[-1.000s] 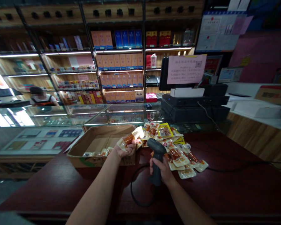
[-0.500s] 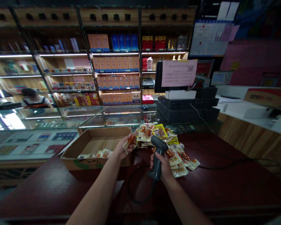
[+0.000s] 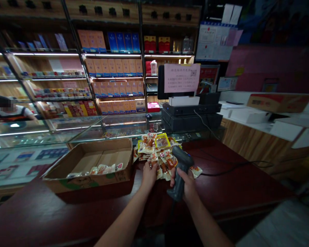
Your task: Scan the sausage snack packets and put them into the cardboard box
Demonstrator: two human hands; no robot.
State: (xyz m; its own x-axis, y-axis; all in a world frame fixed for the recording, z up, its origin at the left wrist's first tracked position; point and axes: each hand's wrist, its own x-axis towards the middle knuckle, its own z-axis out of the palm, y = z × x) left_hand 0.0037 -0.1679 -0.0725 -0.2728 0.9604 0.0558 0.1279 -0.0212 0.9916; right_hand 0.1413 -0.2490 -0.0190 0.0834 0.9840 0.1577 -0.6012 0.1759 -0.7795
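Observation:
My right hand (image 3: 186,183) is closed round the handle of a dark handheld barcode scanner (image 3: 180,169), its head pointing at a heap of small snack packets (image 3: 157,149) on the dark red counter (image 3: 234,192). My left hand (image 3: 149,172) rests on the near edge of that heap, fingers curled onto a packet. Whether it grips the packet is unclear. An open cardboard box (image 3: 92,163) with several packets inside stands just left of my left hand.
A till with a monitor and a pink notice (image 3: 181,78) stands behind the heap. Glass display cases (image 3: 67,128) and lit shelves of boxed goods run along the back. A person (image 3: 5,109) sits far left. The scanner cable (image 3: 234,166) trails right across the counter.
My left hand has come down from holding a packet up in front of the scanner to the edge of the heap. The view has swung to the right.

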